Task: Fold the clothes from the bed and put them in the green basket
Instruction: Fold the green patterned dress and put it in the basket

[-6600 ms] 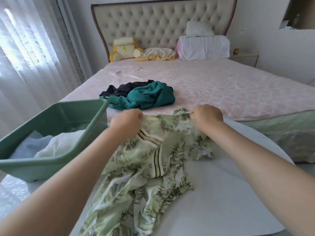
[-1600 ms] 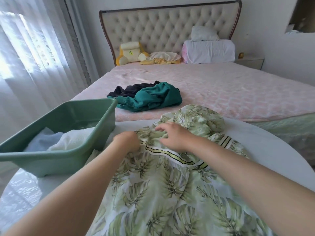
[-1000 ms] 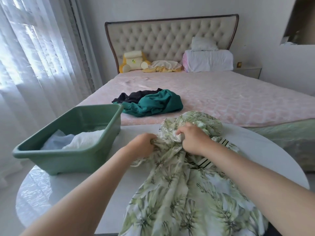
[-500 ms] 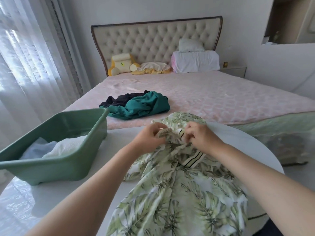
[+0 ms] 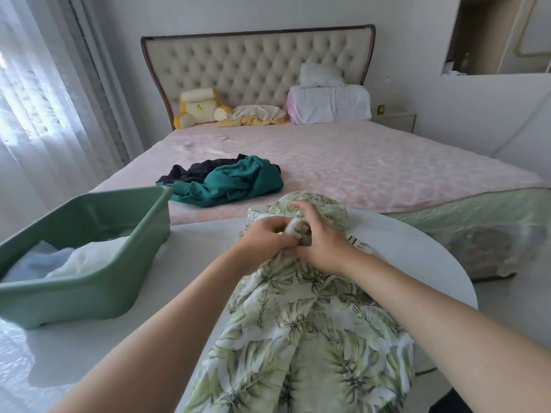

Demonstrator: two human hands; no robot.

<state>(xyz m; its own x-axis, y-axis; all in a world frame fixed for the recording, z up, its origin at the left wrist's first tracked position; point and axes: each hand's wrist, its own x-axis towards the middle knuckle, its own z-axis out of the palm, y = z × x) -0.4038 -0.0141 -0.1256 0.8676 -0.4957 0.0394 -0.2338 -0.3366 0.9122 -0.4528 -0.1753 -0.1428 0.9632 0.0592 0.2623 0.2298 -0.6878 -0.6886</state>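
Head view was filled by both hands, met over a bunched part of the leaf-print garment (image 5: 298, 338). The left hand (image 5: 262, 238) was curled round a fold of the cloth. The right hand (image 5: 320, 242) was closed on the same bunch, and the two hands were touching. The garment was spread on the white table (image 5: 417, 263) from just beyond the hands back under the wrists. The green basket (image 5: 89, 281) was set left of the left hand, with white cloth (image 5: 86, 257) and pale blue cloth (image 5: 35, 260) laid inside. Beyond the hands, a teal garment (image 5: 232, 183) and a dark garment (image 5: 196, 171) were piled together on the bed (image 5: 357, 165).
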